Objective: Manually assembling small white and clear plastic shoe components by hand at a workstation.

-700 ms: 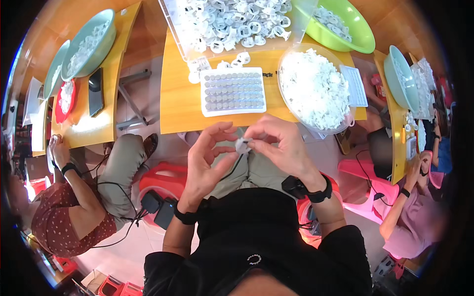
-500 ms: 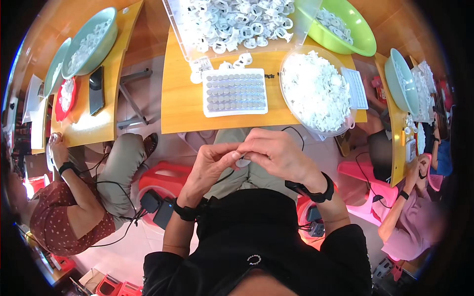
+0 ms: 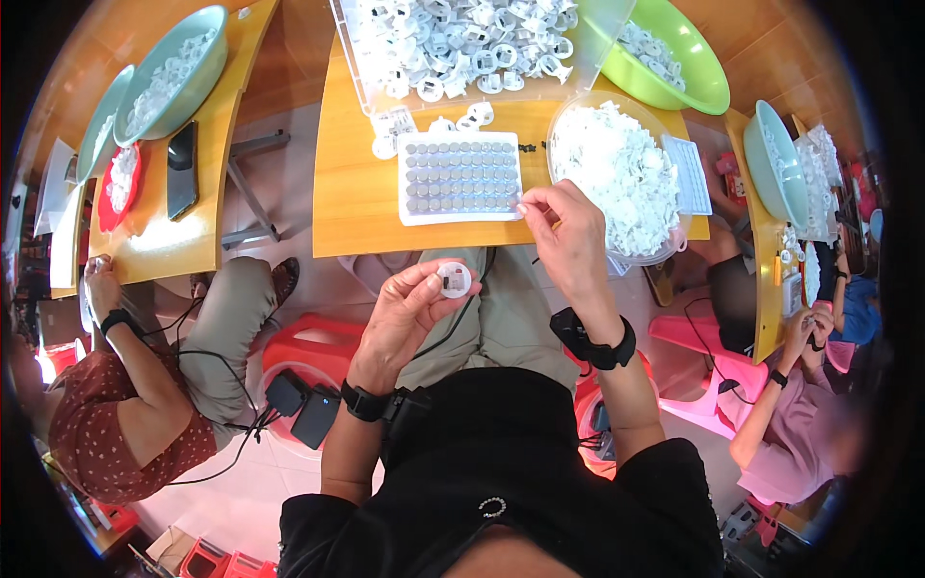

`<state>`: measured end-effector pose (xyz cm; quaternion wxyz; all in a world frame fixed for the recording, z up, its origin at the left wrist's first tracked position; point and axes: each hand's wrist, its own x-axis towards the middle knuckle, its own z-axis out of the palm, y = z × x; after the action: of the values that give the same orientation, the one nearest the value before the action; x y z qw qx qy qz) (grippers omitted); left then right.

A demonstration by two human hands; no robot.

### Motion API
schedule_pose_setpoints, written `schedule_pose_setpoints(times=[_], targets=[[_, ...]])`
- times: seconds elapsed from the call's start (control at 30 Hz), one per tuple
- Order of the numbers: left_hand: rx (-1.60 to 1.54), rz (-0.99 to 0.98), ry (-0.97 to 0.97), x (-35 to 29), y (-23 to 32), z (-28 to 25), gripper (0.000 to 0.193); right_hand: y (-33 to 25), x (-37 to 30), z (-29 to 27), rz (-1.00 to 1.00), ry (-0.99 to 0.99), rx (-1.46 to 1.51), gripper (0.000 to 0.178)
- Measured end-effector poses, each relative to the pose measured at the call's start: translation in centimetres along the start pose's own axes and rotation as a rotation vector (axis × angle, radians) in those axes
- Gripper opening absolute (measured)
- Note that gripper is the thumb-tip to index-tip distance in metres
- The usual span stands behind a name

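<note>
Right hand [image 3: 570, 231] has withdrawn from the white disc [image 3: 457, 278] between left fingers [image 3: 415, 295].

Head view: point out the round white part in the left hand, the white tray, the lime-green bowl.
Round white part [image 3: 456, 280]: head view, middle of its face.
White tray [image 3: 461, 218]: head view, near rim.
Lime-green bowl [image 3: 709, 79]: head view, bare inner wall, right side.

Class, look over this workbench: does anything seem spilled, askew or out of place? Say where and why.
A few loose white parts lie on the table between the clear bin and the disc tray, while similar parts are heaped inside the bin. They look slightly stray, perhaps set aside. Nothing looks clearly damaged.
</note>
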<state>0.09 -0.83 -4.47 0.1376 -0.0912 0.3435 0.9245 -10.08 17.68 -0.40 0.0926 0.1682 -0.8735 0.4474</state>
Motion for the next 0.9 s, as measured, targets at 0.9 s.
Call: schedule_pose_setpoints(times=[0.9], targets=[[-0.132,0.067,-0.001,0.4,-1.0,0.1,0.032,-4.5,-3.2,0.1,-0.066,-0.194,0.159,0.011]])
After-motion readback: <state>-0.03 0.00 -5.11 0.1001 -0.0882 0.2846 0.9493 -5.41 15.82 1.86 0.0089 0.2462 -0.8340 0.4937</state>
